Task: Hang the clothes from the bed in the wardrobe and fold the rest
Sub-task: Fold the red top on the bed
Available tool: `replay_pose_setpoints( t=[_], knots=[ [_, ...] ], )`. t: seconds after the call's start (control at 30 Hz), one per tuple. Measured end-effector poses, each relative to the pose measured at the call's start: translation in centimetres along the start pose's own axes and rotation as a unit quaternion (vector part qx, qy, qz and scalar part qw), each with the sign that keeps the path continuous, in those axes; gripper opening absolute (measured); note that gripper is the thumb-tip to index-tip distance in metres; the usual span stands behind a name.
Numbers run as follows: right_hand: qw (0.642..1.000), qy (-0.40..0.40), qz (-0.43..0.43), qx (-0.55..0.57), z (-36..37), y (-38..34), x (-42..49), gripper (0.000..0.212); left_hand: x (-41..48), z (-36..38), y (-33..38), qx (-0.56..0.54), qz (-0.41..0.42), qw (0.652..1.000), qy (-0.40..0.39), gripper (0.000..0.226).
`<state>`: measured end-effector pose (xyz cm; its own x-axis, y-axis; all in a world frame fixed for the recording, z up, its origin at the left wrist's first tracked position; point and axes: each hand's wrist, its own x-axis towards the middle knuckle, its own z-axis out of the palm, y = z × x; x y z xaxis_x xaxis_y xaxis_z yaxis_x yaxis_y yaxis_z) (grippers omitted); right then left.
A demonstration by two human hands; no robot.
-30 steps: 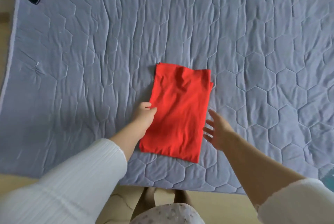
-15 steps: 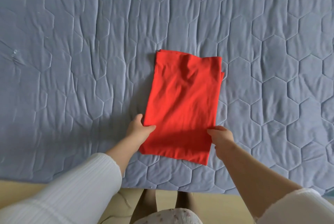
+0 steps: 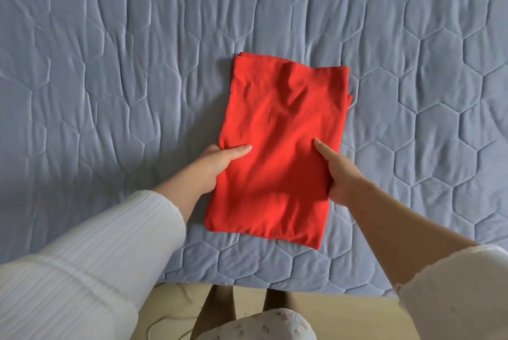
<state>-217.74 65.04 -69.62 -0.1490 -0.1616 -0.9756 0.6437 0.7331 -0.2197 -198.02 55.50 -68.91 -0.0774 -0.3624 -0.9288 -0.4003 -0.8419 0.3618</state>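
Gripping red garment point(image 3: 277, 142) w/ left hand point(image 3: 217, 164), right hand point(image 3: 339, 175).

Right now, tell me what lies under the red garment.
The red garment lies on the quilted bedspread. Both hands' fingers are tucked under its side edges, hidden; only thumbs show on top.

Folded garment point(image 3: 277, 144): solid bright red, no print. Quilt point(image 3: 110, 65) around it, 9 through 3 o'clock: pale blue-grey, stitched in hexagons. Sleeves point(image 3: 90, 262) at 7 and 5 o'clock: white, ribbed; floor point(image 3: 343, 315) at 6 o'clock: pale yellow-tan.
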Motion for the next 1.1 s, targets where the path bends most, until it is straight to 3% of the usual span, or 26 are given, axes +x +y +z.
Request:
replay_pose_setpoints(
  t=[0.17,0.4,0.47,0.5,0.63,0.8,0.93,1.03,1.1],
  knots=[
    [0.995,-0.052,-0.034,0.073,0.2,-3.4,-3.3,0.007,-2.3,-0.8,3.7,-0.044,0.063,0.997,-0.017,0.012],
    [0.98,-0.035,-0.168,0.104,1.7,-9.4,-10.0,0.011,-8.1,-2.4,10.5,-0.05,0.221,0.973,-0.033,0.014],
    [0.97,-0.035,-0.21,0.118,2.0,-10.0,-11.5,0.009,-9.4,-3.0,10.9,-0.051,0.237,0.97,-0.031,0.026],
    [0.968,-0.033,-0.22,0.118,2.0,-10.0,-12.1,0.008,-9.9,-3.2,10.7,-0.059,0.236,0.97,-0.026,0.029],
    [0.978,0.021,-0.205,0.023,1.2,-7.3,-11.9,0.007,-9.7,-3.8,6.8,-0.054,0.198,0.978,0.04,0.006],
    [0.985,0.081,-0.129,-0.079,-0.6,0.1,-9.4,0.019,-8.4,-3.1,-1.6,0.041,0.141,0.983,0.109,0.01],
    [0.982,0.107,-0.082,-0.133,-1.7,4.8,-8.0,0.018,-7.5,-2.8,-6.8,0.12,0.064,0.985,0.101,0.026],
    [0.981,0.093,-0.112,-0.13,-1.7,6.1,-7.4,0.049,-6.6,-2.7,-7.8,0.143,0.043,0.985,0.082,0.032],
    [0.977,0.073,-0.144,-0.141,-1.6,6.1,-7.2,0.053,-6.1,-2.4,-7.5,0.146,0.051,0.986,0.069,0.036]
  ],
)
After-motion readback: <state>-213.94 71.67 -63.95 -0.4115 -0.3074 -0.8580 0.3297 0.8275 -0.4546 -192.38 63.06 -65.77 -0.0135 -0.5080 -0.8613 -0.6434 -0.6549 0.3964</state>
